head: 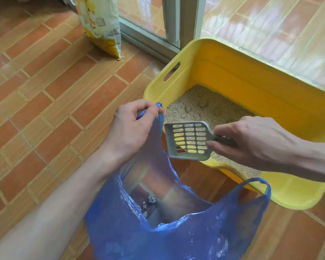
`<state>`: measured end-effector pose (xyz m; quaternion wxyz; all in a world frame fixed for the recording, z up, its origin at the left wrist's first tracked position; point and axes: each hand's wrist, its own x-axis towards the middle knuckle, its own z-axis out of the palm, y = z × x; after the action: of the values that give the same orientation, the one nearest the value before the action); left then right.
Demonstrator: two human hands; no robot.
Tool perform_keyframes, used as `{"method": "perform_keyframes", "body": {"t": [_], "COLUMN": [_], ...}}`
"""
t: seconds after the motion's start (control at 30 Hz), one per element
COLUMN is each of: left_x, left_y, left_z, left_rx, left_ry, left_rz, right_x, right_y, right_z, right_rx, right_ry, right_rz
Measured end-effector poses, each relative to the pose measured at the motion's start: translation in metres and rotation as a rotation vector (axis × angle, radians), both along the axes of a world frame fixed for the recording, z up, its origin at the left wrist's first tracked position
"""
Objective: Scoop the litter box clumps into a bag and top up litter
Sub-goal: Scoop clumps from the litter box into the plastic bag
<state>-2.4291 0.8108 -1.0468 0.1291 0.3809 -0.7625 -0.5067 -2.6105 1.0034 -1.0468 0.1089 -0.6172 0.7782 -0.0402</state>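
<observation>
Head view, looking down at a tiled floor (45,91). Yellow litter box (242,76) sits at right, its far side by a sliding door frame (174,21); beige litter (195,102) covers its bottom, with several darker clumps (203,103) lying on the litter toward the far left part of the box. Left hand (131,128): fingers curled, thumb and forefinger pinching one handle of a blue plastic bag (176,237), holding that side of the bag up just beside the near left corner of the box. The bag mouth gapes open near the camera; the other handle loop hangs free at right, in front of the box's near rim. A few grey clumps in the bag (151,198) rest at its bottom. Right hand (251,143): fingers curled round the handle of a grey slotted litter scoop (188,139), which is held roughly level over the near left edge of the box, just right of the raised bag handle; no clump shows on it. A yellow-and-white litter sack (101,25) stands upright on the floor, far left of the box.
</observation>
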Motion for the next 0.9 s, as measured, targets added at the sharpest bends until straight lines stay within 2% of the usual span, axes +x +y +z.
{"method": "perform_keyframes", "body": {"t": [0.13,0.27,0.4,0.57,0.8,0.9], "left_x": [0.000,0.000,0.004,0.009,0.010,0.009], "left_y": [-0.004,-0.004,-0.003,-0.005,-0.004,-0.003], "left_z": [-0.002,-0.002,-0.002,0.000,0.003,0.004], "left_rx": [0.016,0.024,0.001,0.003,0.019,0.013], "left_ry": [0.022,0.028,-0.001,0.001,0.003,0.003], "left_rz": [-0.001,0.015,0.024,0.040,0.055,0.048], "right_x": [-0.033,-0.048,-0.045,-0.036,-0.023,-0.020], "right_y": [-0.003,-0.022,-0.039,-0.048,-0.053,-0.055], "right_z": [-0.005,-0.040,-0.065,-0.080,-0.092,-0.099], "right_rx": [0.050,0.051,0.035,0.062,0.061,0.062], "right_ry": [-0.044,-0.053,-0.013,-0.091,-0.106,-0.194], "right_rz": [-0.174,-0.250,-0.248,-0.222,-0.202,-0.220]}}
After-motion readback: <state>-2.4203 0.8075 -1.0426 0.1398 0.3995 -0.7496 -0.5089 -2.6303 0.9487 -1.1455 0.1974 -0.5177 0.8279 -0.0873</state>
